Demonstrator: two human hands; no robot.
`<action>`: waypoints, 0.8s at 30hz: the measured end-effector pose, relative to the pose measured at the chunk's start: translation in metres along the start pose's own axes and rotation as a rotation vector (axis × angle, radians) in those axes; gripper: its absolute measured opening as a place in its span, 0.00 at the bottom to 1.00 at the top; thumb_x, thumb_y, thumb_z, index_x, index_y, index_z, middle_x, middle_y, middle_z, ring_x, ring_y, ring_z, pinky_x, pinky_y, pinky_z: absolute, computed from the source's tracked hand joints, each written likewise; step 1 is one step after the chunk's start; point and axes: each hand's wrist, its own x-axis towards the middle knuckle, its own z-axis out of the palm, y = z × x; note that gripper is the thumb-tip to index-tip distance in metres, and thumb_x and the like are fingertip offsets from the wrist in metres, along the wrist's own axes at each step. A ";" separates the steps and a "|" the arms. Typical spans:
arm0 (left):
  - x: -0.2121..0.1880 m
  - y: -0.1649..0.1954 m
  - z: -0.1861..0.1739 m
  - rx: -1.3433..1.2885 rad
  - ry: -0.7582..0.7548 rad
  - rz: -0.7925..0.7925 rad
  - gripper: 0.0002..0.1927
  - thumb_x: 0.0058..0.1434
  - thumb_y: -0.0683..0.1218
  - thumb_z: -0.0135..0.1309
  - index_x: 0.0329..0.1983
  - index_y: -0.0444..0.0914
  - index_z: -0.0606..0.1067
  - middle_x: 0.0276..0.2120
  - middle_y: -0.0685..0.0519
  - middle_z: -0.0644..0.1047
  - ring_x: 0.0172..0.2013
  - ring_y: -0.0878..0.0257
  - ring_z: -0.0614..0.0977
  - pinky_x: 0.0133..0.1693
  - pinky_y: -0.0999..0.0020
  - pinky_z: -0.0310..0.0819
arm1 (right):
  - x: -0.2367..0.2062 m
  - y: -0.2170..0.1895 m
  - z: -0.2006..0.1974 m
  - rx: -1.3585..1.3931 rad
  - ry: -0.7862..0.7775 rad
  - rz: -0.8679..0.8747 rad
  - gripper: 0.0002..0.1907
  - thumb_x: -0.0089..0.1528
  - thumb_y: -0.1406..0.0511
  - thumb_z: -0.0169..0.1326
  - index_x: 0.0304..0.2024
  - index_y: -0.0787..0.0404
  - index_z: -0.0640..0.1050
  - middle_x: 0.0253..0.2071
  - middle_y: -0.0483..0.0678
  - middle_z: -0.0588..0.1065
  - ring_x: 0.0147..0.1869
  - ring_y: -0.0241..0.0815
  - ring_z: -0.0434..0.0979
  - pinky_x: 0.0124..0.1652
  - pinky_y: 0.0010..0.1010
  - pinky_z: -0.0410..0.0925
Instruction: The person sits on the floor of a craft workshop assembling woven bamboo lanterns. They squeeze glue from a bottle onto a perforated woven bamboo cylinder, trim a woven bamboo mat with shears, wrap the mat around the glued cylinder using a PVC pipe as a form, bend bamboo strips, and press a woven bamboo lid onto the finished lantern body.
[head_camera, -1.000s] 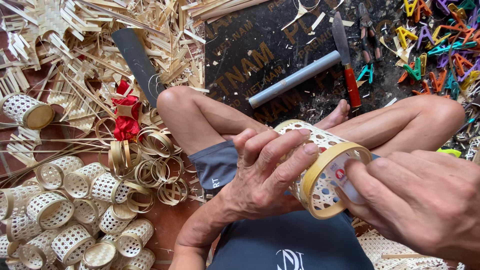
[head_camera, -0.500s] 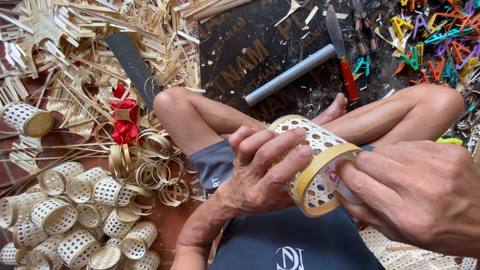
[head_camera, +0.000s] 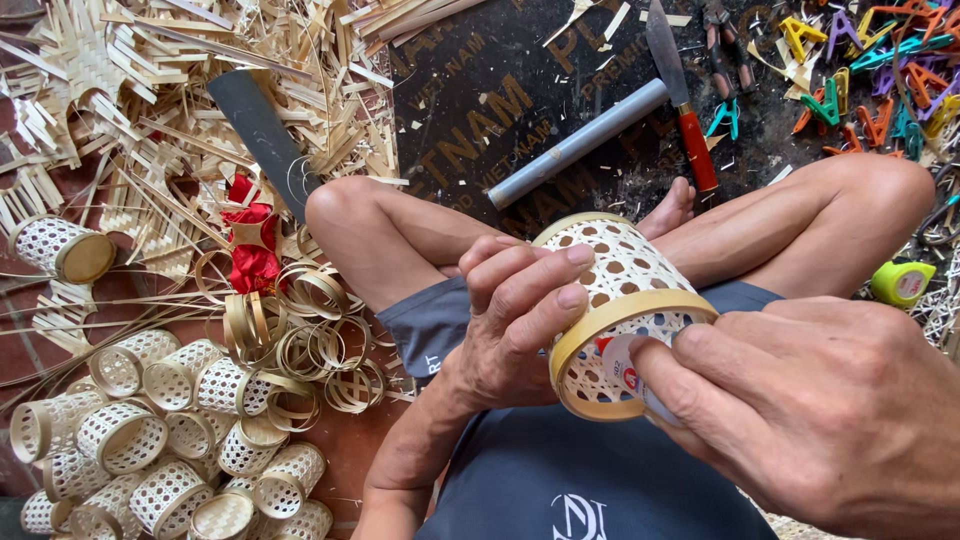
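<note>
I sit cross-legged and hold a small woven bamboo basket (head_camera: 625, 270) on its side over my lap. It is a white open-weave cylinder with a yellow bamboo rim band. My left hand (head_camera: 510, 320) wraps around its side, fingers over the weave and rim. My right hand (head_camera: 810, 410) pinches a small white tube with a red mark (head_camera: 628, 370) against the inside of the rim. The rest of the tube is hidden by my fingers.
Several finished woven cylinders (head_camera: 150, 440) and loose bamboo rings (head_camera: 310, 340) lie at lower left. Bamboo strips (head_camera: 150, 110), a large blade (head_camera: 265, 130), a red bow (head_camera: 250, 240), a grey tube (head_camera: 580, 145), a red-handled knife (head_camera: 680, 90), coloured clips (head_camera: 870, 70) and a yellow-green tape measure (head_camera: 900, 282) surround me.
The basket has tilted slightly in my left hand, and my right hand has shifted the small tube along the inside of the rim. The view has drifted a little.
</note>
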 end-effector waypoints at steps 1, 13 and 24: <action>0.000 -0.001 0.000 -0.005 -0.003 -0.003 0.40 0.62 0.49 0.73 0.68 0.42 0.59 0.65 0.47 0.69 0.59 0.54 0.71 0.62 0.52 0.63 | 0.001 -0.002 0.000 0.000 -0.007 0.009 0.25 0.53 0.58 0.64 0.47 0.67 0.78 0.36 0.48 0.76 0.33 0.41 0.78 0.30 0.36 0.69; -0.002 0.002 0.001 -0.051 -0.006 -0.108 0.62 0.50 0.50 0.79 0.76 0.42 0.47 0.62 0.44 0.69 0.55 0.51 0.72 0.58 0.55 0.65 | 0.021 -0.004 -0.008 -0.087 0.099 0.049 0.22 0.53 0.61 0.62 0.46 0.66 0.78 0.35 0.47 0.76 0.34 0.43 0.78 0.31 0.38 0.69; -0.006 0.002 0.007 -0.125 0.047 -0.128 0.71 0.50 0.50 0.80 0.81 0.46 0.36 0.64 0.42 0.70 0.57 0.54 0.74 0.57 0.58 0.66 | 0.032 -0.001 0.002 -0.143 0.078 0.027 0.25 0.50 0.62 0.58 0.48 0.70 0.79 0.36 0.47 0.77 0.32 0.43 0.78 0.30 0.36 0.70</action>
